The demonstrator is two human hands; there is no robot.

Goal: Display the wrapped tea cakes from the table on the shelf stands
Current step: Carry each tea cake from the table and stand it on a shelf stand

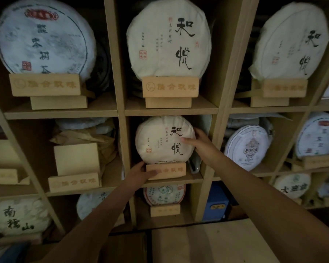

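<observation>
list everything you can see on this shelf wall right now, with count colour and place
wrapped tea cakes: about eleven upright, white or cream, one per cubby
wooden stands: about eleven, pale wood, under the cakes
empty stand: one, pale wood, middle row, left cubby
shelf unit: one, tan, fills the view
blue box: one, bottom row
left hand: holds the centre stand's left end
right hand: holds the centre cake's right edge

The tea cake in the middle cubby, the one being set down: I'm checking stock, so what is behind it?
Behind the tea cake, pale wrapped packages show at its upper right and something greyish at lower right. The cake, right hand and stand cover the rest.
</observation>
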